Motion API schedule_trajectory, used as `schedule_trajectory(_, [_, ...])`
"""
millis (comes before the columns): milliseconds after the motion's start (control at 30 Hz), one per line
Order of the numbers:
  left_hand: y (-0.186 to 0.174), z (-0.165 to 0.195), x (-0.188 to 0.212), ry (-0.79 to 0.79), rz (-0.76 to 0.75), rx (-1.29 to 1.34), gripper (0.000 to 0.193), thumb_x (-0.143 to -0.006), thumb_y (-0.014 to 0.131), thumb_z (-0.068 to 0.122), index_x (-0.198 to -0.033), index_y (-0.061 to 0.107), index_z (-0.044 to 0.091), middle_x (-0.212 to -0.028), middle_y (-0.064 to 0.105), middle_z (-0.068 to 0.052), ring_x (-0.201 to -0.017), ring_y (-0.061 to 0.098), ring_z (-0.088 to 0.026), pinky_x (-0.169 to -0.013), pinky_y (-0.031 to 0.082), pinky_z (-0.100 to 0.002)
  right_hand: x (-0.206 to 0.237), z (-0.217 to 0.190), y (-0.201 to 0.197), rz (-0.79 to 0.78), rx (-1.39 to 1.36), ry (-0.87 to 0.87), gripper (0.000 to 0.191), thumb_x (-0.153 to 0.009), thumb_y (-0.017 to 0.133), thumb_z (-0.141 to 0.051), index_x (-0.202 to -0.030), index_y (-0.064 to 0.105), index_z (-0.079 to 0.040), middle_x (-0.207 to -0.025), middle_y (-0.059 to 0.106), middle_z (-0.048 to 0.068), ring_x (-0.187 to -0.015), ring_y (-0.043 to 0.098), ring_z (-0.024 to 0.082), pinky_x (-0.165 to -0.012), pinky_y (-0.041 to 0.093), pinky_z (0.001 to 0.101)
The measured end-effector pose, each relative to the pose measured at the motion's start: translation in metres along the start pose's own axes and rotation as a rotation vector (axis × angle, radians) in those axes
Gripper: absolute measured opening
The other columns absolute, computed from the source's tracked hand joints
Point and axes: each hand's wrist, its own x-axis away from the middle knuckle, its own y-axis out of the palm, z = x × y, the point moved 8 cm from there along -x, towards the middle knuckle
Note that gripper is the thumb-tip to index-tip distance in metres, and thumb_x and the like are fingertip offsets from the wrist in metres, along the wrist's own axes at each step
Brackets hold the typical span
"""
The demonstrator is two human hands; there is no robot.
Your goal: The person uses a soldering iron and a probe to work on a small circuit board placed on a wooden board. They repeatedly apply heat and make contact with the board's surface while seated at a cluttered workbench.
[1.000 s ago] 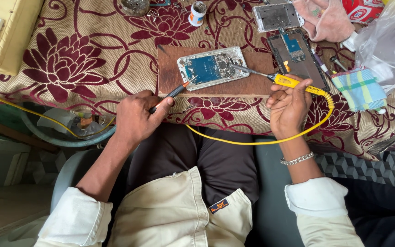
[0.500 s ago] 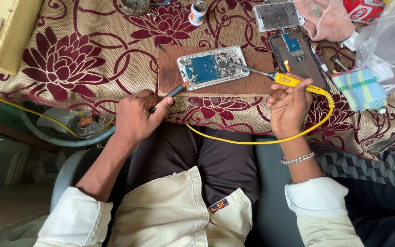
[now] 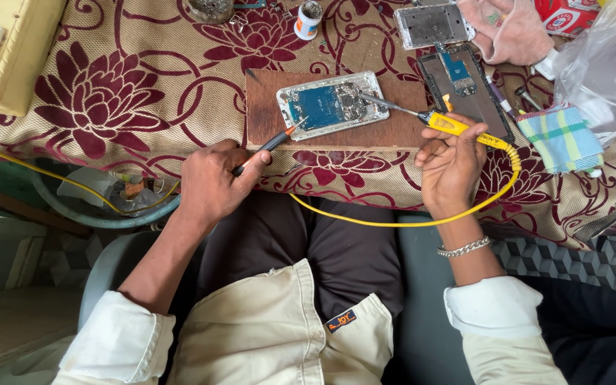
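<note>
An opened phone (image 3: 331,105) with its blue board showing lies on a brown wooden board (image 3: 265,121) on the flowered cloth. My right hand (image 3: 450,167) grips a yellow-handled soldering iron (image 3: 458,127); its metal tip reaches the phone's right end. My left hand (image 3: 212,182) holds a thin black tool with an orange tip (image 3: 269,146), which points at the phone's lower left corner. A yellow cord (image 3: 408,222) loops from the iron across my lap.
A second opened phone (image 3: 465,85) and a phone frame (image 3: 433,25) lie at the upper right, beside a checked cloth (image 3: 561,139) and a plastic bag (image 3: 607,60). A small bottle (image 3: 308,19) stands at the top. A yellow box (image 3: 8,50) sits at upper left.
</note>
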Motion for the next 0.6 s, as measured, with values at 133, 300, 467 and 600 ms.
schedule_trajectory(133, [0.0000,-0.0012,0.0000,-0.009,-0.006,0.019,0.043,-0.097,0.071,0.044,-0.081,0.080,0.005,-0.064,0.059,-0.005,-0.051,0.059,-0.026,-0.049,0.045,-0.044,-0.0008,0.0012,-0.0008,0.002,-0.003,0.007,0.061,-0.108,0.050,-0.056,-0.129,0.053,0.001,-0.093,0.068,0.017,-0.067,0.064,0.022,-0.060,0.055,0.0331])
schedule_trajectory(300, [-0.0013,0.0010,0.0005,0.011,0.009,0.020,0.042,-0.097,0.071,0.043,-0.082,0.081,0.005,-0.065,0.059,-0.006,-0.052,0.059,-0.026,-0.049,0.046,-0.044,-0.0007,0.0016,-0.0011,-0.013,-0.030,0.011,0.059,-0.109,0.051,-0.055,-0.127,0.054,0.001,-0.092,0.068,0.017,-0.068,0.065,0.023,-0.060,0.055,0.0335])
schedule_trajectory(467, [-0.0009,0.0002,0.0000,-0.008,0.004,0.033,0.041,-0.096,0.072,0.042,-0.082,0.081,0.005,-0.064,0.059,-0.005,-0.051,0.059,-0.026,-0.049,0.046,-0.044,-0.0006,0.0025,-0.0001,-0.035,-0.018,0.015,0.058,-0.110,0.051,-0.054,-0.127,0.054,0.002,-0.092,0.069,0.017,-0.069,0.066,0.023,-0.062,0.056,0.0332])
schedule_trajectory(600, [-0.0013,0.0010,0.0003,0.001,0.008,0.034,0.041,-0.096,0.072,0.041,-0.082,0.081,0.005,-0.064,0.059,-0.006,-0.051,0.059,-0.027,-0.049,0.046,-0.044,-0.0010,0.0034,-0.0009,-0.036,-0.021,0.022,0.057,-0.110,0.052,-0.052,-0.127,0.054,0.002,-0.092,0.069,0.017,-0.069,0.066,0.022,-0.062,0.056,0.0330])
